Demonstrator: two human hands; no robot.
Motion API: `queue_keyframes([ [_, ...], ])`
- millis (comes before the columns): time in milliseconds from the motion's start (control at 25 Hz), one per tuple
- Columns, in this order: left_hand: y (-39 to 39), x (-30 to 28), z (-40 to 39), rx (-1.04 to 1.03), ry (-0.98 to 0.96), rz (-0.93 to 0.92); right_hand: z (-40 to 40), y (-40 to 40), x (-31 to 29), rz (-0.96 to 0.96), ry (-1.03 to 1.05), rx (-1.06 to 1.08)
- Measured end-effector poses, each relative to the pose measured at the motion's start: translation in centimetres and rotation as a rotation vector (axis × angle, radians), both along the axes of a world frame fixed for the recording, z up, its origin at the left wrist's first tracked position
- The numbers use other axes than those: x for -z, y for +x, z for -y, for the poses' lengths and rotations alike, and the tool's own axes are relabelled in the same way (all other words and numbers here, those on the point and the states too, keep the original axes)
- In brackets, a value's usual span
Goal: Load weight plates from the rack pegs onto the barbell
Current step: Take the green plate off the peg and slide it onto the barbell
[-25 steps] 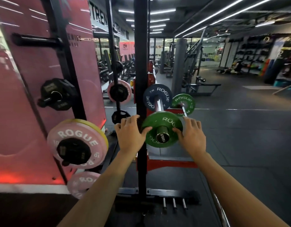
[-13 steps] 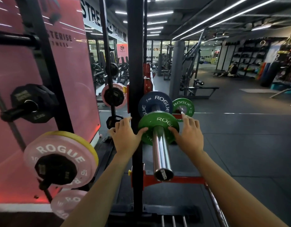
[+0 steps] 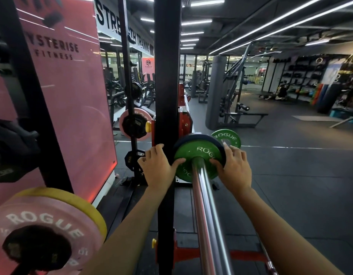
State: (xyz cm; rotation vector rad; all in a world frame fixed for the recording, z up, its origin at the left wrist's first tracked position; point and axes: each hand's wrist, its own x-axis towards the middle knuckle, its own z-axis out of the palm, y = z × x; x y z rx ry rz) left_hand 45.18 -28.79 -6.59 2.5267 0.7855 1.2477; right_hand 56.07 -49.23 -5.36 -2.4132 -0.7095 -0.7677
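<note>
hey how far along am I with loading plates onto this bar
Done: a dark blue plate sits on the barbell sleeve. In hand: the left hand and right hand grip the green plate, which is far up the sleeve against the blue one. Left: a pink plate and a yellow plate wait on a rack peg.

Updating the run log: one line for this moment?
step: seating green plate on sleeve | against blue plate | left hand, right hand: gripping green plate's edges
</note>
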Motion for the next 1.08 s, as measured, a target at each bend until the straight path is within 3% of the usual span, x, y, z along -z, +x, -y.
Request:
queue_keyframes([
  [520, -2.7, -0.3, 1.4, 0.033, -0.004, 0.029, 1.8, -2.7, -0.7, -0.014, 0.046, 0.01],
  [1080, -21.8, -1.0, 15.1, 0.067, 0.045, 0.097, 13.7, -22.7, -1.9, 0.031, 0.1, -0.2],
])
